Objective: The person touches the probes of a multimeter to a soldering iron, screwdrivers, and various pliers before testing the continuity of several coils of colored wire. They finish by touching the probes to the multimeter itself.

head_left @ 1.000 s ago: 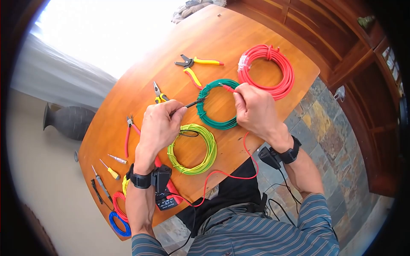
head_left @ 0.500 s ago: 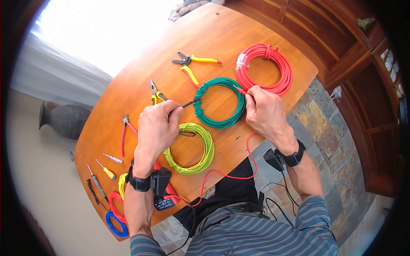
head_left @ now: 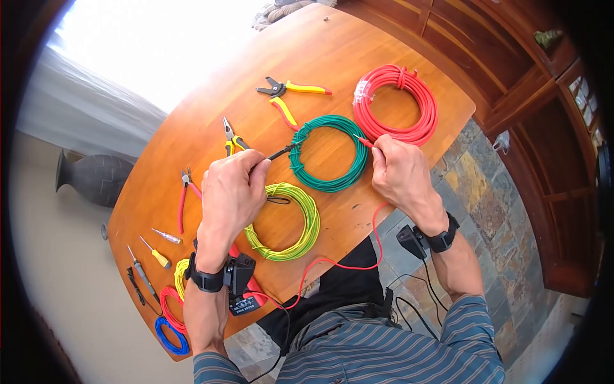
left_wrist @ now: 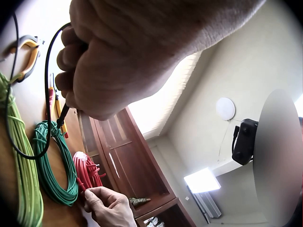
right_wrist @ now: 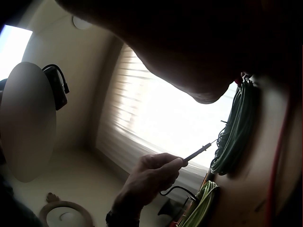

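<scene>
The left hand [head_left: 231, 192] was curled round a black probe [head_left: 279, 153], thumb and fingers pinching its handle, and the right hand [head_left: 406, 176] had a red probe [head_left: 365, 142] pinched the same way. From where I stood, a green coil [head_left: 328, 187] lay on the table [head_left: 342, 221] between the two hands, a little beyond them, with both probes reaching toward it.

The black probe stuck out ahead of the left fingers, its long axis slanting right and slightly away from the person; its far end was at the tied side of the coil. The red probe lay the other way — out from the right fingers, leftward and away from the body — with its bare tip over the coil's right side. Whether either tip touched the wire, I couldn't tell.

A yellow-green coil [head_left: 313, 224] sat just beside the left hand, nearer the body. A large red coil [head_left: 428, 109] lay beyond the right hand, and a red lead [head_left: 332, 261] looped below.
</scene>
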Demonstrator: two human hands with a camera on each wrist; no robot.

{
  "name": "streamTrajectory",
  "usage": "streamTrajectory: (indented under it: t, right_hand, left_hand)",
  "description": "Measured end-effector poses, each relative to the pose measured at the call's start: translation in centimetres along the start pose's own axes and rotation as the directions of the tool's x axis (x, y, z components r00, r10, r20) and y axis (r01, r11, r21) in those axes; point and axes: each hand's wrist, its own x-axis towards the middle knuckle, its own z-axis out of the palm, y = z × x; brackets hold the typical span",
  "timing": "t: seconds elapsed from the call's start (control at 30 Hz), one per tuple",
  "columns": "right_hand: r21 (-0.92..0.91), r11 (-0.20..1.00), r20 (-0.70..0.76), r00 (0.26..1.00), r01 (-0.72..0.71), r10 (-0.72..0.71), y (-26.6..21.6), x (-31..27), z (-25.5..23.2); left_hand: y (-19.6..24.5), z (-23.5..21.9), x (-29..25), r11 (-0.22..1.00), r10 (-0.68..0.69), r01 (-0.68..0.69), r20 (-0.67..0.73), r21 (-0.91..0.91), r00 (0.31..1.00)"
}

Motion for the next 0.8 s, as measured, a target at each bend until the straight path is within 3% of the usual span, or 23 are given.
streamTrajectory:
  t: [0.2, 0.4, 0.47, 0.8]
  right_hand:
    - [-0.005, 0.999, -0.05, 0.998, 0.034, -0.034, 0.0, 0.2, 0.0]
    - [-0.048, 0.999, 0.015, 1.0, 0.023, -0.022, -0.5, 0.1, -0.5]
    - [0.007, 1.0, 0.115, 0.993, 0.007, -0.008, -0.8, 0.1, -1.1]
    - [-0.033, 0.999, 0.214, 0.977, 0.008, -0.001, -2.8, -0.7, -2.4]
  left_hand:
    - [-0.1, 0.0, 0.0, 1.0, -0.001, 0.001, 0.009, -0.004, 1.0]
    - [-0.2, -0.2, -0.3, 1.0, -0.002, 0.003, 0.014, -0.024, 1.0]
    - [-0.2, -0.3, -0.4, 1.0, 0.004, -0.003, 0.011, -0.028, 1.0]
    - [0.1, -0.6, -0.9, 0.999, -0.004, 0.005, 0.017, -0.052, 1.0]
